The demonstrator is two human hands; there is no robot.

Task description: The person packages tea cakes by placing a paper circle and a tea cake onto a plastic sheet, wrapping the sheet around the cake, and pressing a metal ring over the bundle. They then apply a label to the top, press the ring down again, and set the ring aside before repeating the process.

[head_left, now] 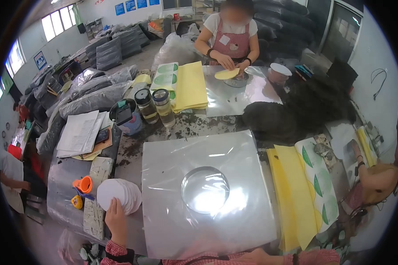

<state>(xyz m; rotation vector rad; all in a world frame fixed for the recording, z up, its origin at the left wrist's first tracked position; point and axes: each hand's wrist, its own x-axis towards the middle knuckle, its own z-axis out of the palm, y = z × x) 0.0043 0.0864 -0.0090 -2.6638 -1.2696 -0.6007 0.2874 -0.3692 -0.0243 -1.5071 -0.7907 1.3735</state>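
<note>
Left hand on one stack of white discs; right hand at lower edge of sheet.

Grip: the fingertips of the left hand (115, 213) are laid on the topmost disc of one stack of white discs (119, 194); whether it is pinched cannot be told. The right hand (255, 256) is seen low in the view, partly cut off; its closure cannot be told.

Outward: the stack is located left of one glossy sheet (163, 176), on which one round form (205, 190) is centred. Left of the discs, one orange cup (85, 184) and one small yellow item (77, 202) are noted. Right of the sheet, one near pile of yellow sheets (292, 194) is placed. Beyond, two lidded jars (146, 106) (164, 108) are stood side by side. Across the table, one yellow disc (227, 74) is held by a co-worker (233, 37).
</note>
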